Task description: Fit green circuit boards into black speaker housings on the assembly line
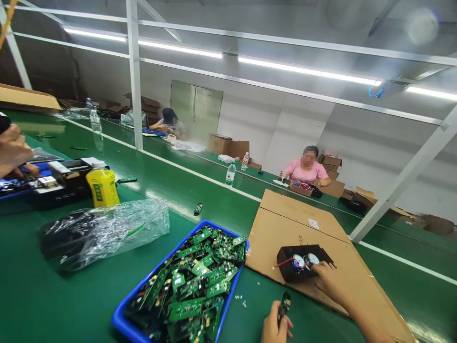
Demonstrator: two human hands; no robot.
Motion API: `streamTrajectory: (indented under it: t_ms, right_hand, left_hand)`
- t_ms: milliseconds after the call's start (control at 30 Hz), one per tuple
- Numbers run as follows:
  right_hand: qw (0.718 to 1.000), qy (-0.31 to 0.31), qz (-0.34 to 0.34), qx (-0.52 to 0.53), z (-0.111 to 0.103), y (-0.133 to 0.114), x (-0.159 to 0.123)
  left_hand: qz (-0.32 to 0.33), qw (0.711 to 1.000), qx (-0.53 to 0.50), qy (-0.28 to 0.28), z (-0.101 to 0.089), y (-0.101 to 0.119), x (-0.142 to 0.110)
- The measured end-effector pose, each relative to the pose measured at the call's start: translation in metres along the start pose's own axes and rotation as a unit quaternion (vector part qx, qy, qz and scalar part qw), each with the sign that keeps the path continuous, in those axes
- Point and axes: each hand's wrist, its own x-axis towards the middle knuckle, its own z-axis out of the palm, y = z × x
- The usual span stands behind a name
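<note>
My left hand (275, 324) is closed around a narrow green circuit board (284, 305), held upright above the green tabletop. At the right, my right hand (330, 282) reaches to a black open box (285, 272) that holds round silver speakers. Its fingertips pinch the edge of the right-hand speaker (313, 259); a second speaker (298, 261) with red wire lies beside it. Left of my hands stands a blue tray (123, 305) heaped with green circuit boards (185, 309).
Flattened cardboard (289, 214) lies under the black box. Small white bits (243, 304) are scattered beside the tray. A clear plastic bag (107, 233) and yellow bottle (103, 186) stand left. A co-worker's hand (14, 147) shows at the left edge; two people sit across.
</note>
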Motion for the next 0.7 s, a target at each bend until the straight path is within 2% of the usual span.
streamTrajectory:
  t_ms: [133, 200, 367, 467, 533, 600, 700]
  right_hand:
    - [0.995, -0.002, -0.080, -0.062, -0.004, -0.018, -0.013]
    - [0.991, 0.005, -0.103, -0.089, -0.007, -0.027, -0.029]
    - [0.983, 0.027, -0.111, -0.143, -0.008, -0.046, -0.104]
    - [0.972, 0.059, -0.129, -0.186, -0.007, -0.051, -0.155]
    - [0.966, 0.083, -0.137, -0.202, -0.011, -0.052, -0.179]
    - [0.968, 0.096, -0.140, -0.184, -0.023, -0.053, -0.190]
    - [0.985, 0.102, -0.098, -0.099, -0.049, -0.070, -0.183]
  left_hand:
    - [0.004, 0.999, -0.032, 0.034, -0.008, 0.011, 0.004]
    - [0.004, 0.997, -0.049, 0.052, -0.014, 0.020, 0.003]
    - [-0.019, 0.994, -0.081, 0.074, -0.025, 0.045, 0.002]
    - [-0.029, 0.993, -0.096, 0.058, -0.027, 0.053, -0.001]
    - [-0.035, 0.993, -0.104, 0.046, -0.028, 0.055, -0.003]
    - [-0.041, 0.992, -0.111, 0.037, -0.029, 0.056, -0.004]
    - [-0.044, 0.992, -0.119, 0.026, -0.032, 0.056, -0.003]
